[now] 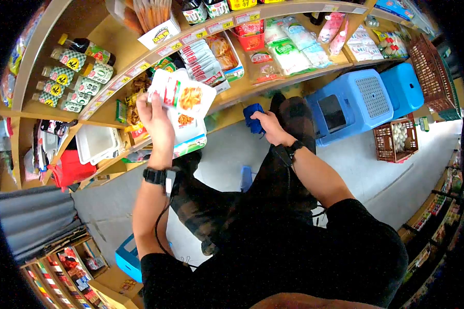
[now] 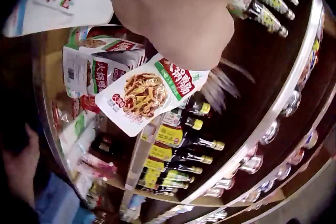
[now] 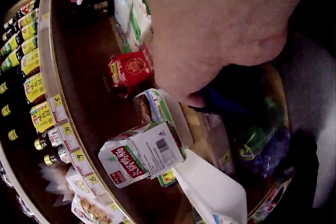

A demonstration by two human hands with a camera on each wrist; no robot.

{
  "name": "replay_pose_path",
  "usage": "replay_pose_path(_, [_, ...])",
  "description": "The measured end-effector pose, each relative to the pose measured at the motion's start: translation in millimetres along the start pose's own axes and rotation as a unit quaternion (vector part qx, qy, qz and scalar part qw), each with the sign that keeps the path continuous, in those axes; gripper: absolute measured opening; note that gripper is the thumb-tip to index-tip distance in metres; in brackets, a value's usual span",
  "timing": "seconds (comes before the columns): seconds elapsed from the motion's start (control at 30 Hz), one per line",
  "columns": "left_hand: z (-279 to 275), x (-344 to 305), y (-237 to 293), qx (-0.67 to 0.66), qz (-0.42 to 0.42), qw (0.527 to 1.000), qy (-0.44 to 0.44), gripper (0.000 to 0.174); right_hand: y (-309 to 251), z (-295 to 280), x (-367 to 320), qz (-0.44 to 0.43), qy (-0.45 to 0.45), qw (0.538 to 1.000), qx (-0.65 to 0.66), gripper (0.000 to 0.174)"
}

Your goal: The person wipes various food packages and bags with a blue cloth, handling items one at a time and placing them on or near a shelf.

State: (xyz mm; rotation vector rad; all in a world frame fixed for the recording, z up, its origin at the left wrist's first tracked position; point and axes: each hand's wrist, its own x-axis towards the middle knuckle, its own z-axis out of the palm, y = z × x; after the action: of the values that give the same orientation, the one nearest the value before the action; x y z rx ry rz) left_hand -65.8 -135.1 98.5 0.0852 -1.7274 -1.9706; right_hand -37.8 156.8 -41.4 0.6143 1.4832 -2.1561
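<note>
My left hand [image 1: 157,121] pinches a white food pouch [image 1: 193,97] with a picture of cooked strips on it, over the lower shelf. In the left wrist view the pouch [image 2: 144,95] hangs below the fingers, its red and green label facing out. Under that hand, a white box [image 1: 191,135] with a similar food picture overlaps the shelf edge. Beside it on the shelf stands an open carton of upright pouches [image 1: 203,62]. My right hand [image 1: 274,129] grips a bunched dark blue cloth [image 1: 253,118] above the person's lap; the right wrist view shows only part of the cloth [image 3: 223,100].
Sauce bottles [image 1: 69,59] line the upper shelf at left, above price tags [image 1: 196,36]. A red packet [image 1: 250,36] and white bags [image 1: 291,49] lie farther right. Blue stools [image 1: 350,105] and a brown crate of eggs [image 1: 397,139] stand on the floor at right.
</note>
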Motion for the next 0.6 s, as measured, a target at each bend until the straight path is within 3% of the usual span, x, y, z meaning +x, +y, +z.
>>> replay_pose_path(0.07, [0.6,-21.5,16.6,-0.076,-0.009,0.997,0.010,0.011,0.9,-1.0,2.9,0.006,-0.025,1.000,0.008,0.027])
replay_pose_path(0.13, [-11.4,-46.9,25.4,-0.144,-0.157,0.976,0.045,0.015,7.6,-5.8,11.1,0.008,-0.050,0.999,0.012,0.029])
replay_pose_path(0.2, [-35.0,-77.6,29.2,-0.164,-0.285,0.943,0.052,0.031,14.1,-10.0,19.7,0.031,-0.064,0.997,0.004,0.024])
replay_pose_path(0.27, [-50.8,-112.3,21.7,-0.272,-0.342,0.897,0.068,0.033,2.0,-2.2,-3.0,0.006,-0.073,0.997,-0.002,0.027])
replay_pose_path(0.33, [-97.2,-142.4,-16.3,-0.440,-0.372,0.811,-0.098,0.031,-1.8,-0.7,-13.3,0.011,-0.056,0.998,0.024,0.029])
replay_pose_path(0.37, [-78.6,-158.1,6.9,-0.364,-0.370,0.855,-0.024,0.029,-1.2,-0.2,-18.0,0.003,-0.053,0.997,0.051,0.028])
replay_pose_path(0.4, [-74.5,-170.7,15.2,-0.340,-0.384,0.858,0.013,0.028,-1.1,-1.2,-22.2,-0.005,-0.055,0.997,0.048,0.028])
replay_pose_path(0.47, [-64.8,-189.8,36.5,-0.361,-0.386,0.849,0.025,0.030,0.5,-6.8,-24.3,0.032,-0.017,0.998,0.046,0.025])
replay_pose_path(0.5, [-83.7,-197.2,18.5,-0.371,-0.392,0.841,-0.022,0.032,1.2,-12.4,-20.3,0.037,-0.060,0.997,0.042,0.030])
replay_pose_path(0.6, [-98.8,-210.6,16.6,-0.451,-0.390,0.802,-0.039,0.038,-13.1,-9.5,-33.7,0.025,-0.094,0.995,0.023,0.031])
